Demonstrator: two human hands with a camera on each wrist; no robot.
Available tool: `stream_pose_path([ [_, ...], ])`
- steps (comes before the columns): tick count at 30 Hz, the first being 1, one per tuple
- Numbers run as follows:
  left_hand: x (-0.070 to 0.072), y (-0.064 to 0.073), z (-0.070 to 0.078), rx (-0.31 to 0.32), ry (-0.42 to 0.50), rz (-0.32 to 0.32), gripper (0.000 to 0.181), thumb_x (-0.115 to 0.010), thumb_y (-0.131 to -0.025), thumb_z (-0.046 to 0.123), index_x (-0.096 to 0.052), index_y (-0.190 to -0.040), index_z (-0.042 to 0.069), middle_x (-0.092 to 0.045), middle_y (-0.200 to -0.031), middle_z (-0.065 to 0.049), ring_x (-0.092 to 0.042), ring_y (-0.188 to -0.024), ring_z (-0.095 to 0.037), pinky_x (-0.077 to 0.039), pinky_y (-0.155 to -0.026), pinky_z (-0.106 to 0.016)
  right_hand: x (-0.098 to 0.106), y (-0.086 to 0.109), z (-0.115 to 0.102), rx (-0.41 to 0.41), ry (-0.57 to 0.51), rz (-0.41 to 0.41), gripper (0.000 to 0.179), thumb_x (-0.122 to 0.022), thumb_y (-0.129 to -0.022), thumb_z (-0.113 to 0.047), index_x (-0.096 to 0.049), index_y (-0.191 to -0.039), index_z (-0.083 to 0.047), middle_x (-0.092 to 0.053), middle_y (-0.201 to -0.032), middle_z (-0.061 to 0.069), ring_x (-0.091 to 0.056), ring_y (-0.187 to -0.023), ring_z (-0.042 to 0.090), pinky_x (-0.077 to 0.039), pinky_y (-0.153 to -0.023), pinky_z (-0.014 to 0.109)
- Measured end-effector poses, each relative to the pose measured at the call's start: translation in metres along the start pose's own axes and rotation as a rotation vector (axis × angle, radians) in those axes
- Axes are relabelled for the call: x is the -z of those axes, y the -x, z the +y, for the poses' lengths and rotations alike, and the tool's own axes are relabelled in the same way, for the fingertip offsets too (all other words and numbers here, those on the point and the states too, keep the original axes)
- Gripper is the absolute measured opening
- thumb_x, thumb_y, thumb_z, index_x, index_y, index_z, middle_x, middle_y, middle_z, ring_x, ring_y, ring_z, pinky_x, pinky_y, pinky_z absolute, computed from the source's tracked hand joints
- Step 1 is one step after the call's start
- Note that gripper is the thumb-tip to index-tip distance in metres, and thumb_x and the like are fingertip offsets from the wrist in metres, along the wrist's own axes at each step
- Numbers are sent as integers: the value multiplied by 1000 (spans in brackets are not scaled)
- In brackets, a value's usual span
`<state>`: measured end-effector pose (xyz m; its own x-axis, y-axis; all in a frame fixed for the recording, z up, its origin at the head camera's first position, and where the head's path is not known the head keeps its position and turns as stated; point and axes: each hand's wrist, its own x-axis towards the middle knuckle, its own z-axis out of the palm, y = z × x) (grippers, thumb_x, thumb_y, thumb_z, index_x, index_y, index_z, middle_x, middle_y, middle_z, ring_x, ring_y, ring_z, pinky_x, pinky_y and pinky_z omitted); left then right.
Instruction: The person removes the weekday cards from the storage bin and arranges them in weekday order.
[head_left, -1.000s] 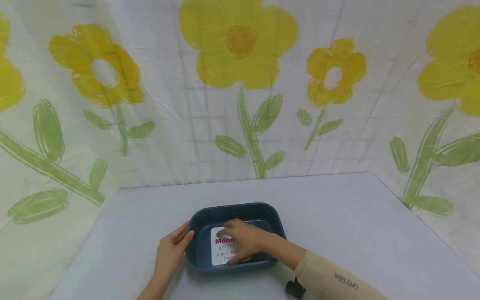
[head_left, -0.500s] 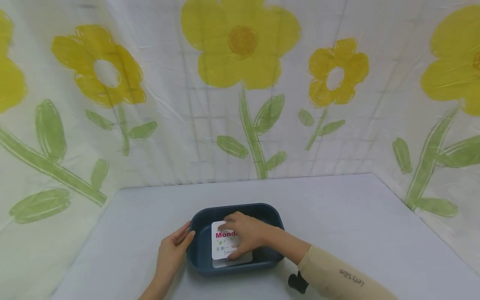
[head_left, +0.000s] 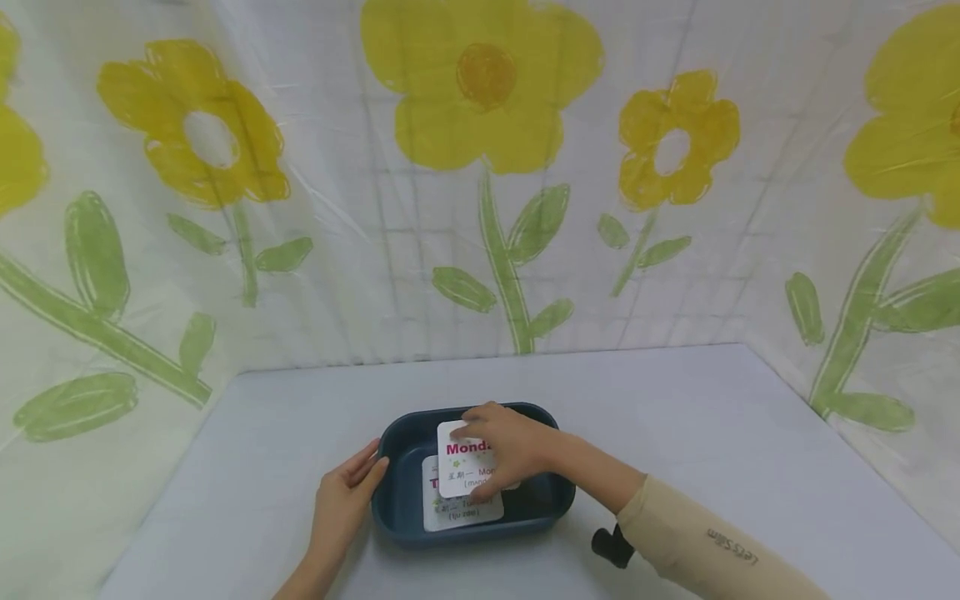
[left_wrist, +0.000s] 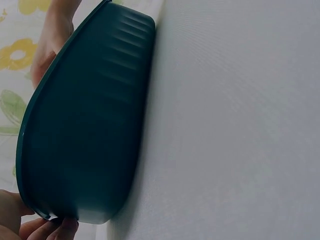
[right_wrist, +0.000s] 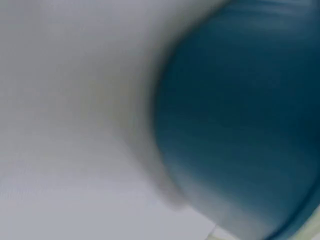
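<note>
Head view: 2 bare hands, 1 dark blue rounded plastic tub (head_left: 450, 542) and 2 cards which can be counted; if more cards lie under them, can't tell.
Cards: no. 1 is a white rounded card printed "Monday" (head_left: 453, 462), its pink-red heading partly behind fingers; no. 2 is a white rounded card printed "Tuesday" (head_left: 452, 517), lying in the tub, partly covered by no. 1. If the two touch, can't tell.
Right side: 1 right hand (head_left: 512, 450) holds the Monday card over the tub's inside, thumb at the lower edge and fingers at the upper, so the grip is as wide as the card.
Left side: 1 left hand (head_left: 337, 504) pinches the tub's left end, thumb at the rim & fingers outside; a narrow grip.
Sleeve: 1 pc., beige fabric sleeve w/ dark lettering (head_left: 705, 537), on the right arm; just beside it 1 small black object (head_left: 612, 547), can't tell what.
Surroundings: 1 white table (head_left: 660, 417); behind, 1 white backdrop w/ 5 yellow flowers (head_left: 337, 292), some cut by the picture's edge.
L wrist view: gives the tub's long outer wall, which the head view shows only as a thin strip; also fingertips under the rim. Cards are hidden here.
R wrist view: blurred; gives the tub's outer wall near the table; only the head view shows the cards.
</note>
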<state>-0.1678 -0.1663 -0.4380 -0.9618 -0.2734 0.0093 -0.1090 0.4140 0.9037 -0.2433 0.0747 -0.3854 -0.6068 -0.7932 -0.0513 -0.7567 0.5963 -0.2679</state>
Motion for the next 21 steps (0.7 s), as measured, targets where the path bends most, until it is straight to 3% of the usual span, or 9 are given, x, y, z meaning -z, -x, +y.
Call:
stream_pose_path([
  [13, -2, -1, -1, 1, 17, -3, 45, -59, -91, 28, -52, -130, 6, -58, -121, -18, -55, -113, -30, -45, -89, -37, 31, 41, 35, -106, -59, 26, 72, -76, -67, -48, -51, -130, -22, -40, -141, 9, -34, -127, 27, -41, -97, 46],
  [21, -1, -1, -2, 11, 8, 0, 46, -59, -91, 30, -52, -130, 6, -58, -122, -18, -54, -114, -30, -45, -89, -37, 38, 72, 63, -155, -86, 67, 75, -78, -64, -47, -51, -130, -24, -39, -140, 10, -35, -125, 28, -46, -92, 45],
])
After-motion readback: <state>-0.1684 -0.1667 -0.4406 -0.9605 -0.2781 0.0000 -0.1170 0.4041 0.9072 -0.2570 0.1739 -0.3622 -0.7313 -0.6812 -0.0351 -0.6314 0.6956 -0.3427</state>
